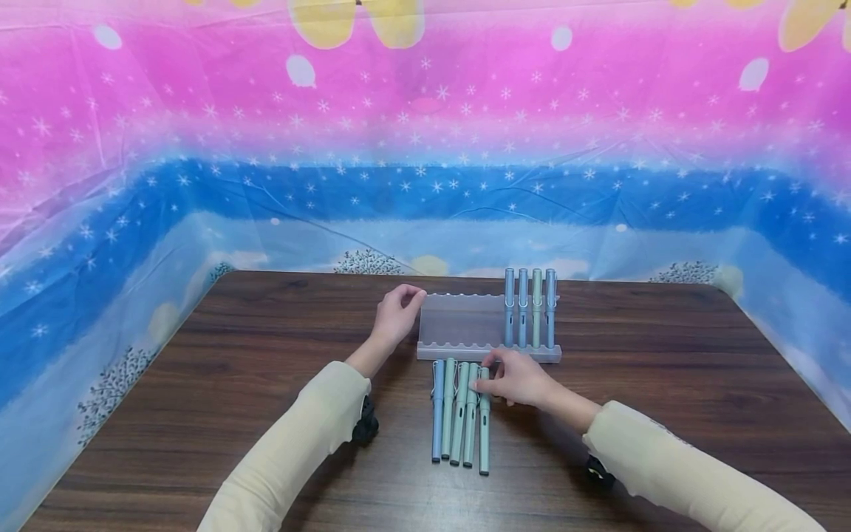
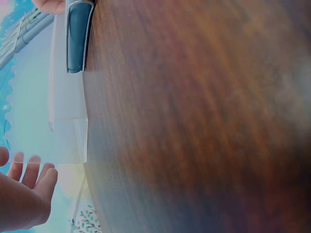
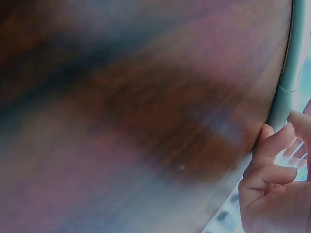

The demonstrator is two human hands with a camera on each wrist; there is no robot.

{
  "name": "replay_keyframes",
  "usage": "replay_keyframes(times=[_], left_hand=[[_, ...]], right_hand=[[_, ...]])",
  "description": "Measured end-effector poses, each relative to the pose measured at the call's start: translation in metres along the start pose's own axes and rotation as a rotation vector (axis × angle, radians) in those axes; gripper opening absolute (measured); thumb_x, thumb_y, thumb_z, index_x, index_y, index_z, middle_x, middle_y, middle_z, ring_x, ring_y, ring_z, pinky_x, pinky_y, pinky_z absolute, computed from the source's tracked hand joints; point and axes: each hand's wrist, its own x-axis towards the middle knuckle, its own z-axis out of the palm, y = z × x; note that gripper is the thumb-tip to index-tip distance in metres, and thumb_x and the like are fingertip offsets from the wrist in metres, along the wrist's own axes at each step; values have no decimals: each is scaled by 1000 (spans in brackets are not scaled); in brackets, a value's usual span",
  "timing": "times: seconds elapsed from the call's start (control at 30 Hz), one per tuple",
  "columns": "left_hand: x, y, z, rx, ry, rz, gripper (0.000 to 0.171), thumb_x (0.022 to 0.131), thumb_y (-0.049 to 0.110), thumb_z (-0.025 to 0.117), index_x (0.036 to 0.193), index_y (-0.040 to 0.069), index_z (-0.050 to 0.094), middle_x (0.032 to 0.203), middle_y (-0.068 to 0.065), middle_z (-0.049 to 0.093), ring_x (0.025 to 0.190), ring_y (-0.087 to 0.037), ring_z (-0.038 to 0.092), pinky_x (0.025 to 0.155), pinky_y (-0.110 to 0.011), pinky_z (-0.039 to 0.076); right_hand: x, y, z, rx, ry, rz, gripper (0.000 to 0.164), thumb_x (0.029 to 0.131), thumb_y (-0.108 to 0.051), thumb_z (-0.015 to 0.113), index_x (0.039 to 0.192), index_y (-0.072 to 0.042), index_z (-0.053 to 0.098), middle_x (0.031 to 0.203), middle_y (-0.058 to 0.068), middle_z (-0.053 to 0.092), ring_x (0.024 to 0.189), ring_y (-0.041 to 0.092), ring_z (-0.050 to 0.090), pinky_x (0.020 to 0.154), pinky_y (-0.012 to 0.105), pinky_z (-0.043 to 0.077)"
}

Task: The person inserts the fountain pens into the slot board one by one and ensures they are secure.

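Note:
A clear plastic pen rack with scalloped edges stands on the table. My left hand holds its upper left corner, fingers bent around the side edge in the left wrist view. Below the rack, a blue capped pen and several light green pens lie side by side, caps toward the rack. My right hand pinches the cap end of the rightmost green pen, which still lies along the table. In the right wrist view, fingertips touch that green pen; part of the grip is hidden.
At the rack's right end, three blue pens and one green pen stand upright in slots. The dark wooden table reaches back to a pink and blue patterned cloth that hangs around it.

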Motion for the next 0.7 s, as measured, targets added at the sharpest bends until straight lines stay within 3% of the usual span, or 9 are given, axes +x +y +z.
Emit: replay_keyframes(times=[0.43,0.7], left_hand=[[0,1,0,4,-2,-1,24,90,24,50,100,4,59,97,-9,59,87,-21,54,77,-33,44],[0,0,0,7,-2,0,25,90,24,50,101,4,59,98,-9,59,88,-21,54,78,-34,43]], right_hand=[[-2,7,-7,31,-69,-69,36,80,-25,65,106,-3,52,60,4,53,45,16,49,44,30,41],[-2,8,-12,-16,-89,-83,29,80,-17,65,102,-3,53,63,2,55,44,16,50,44,29,42]])
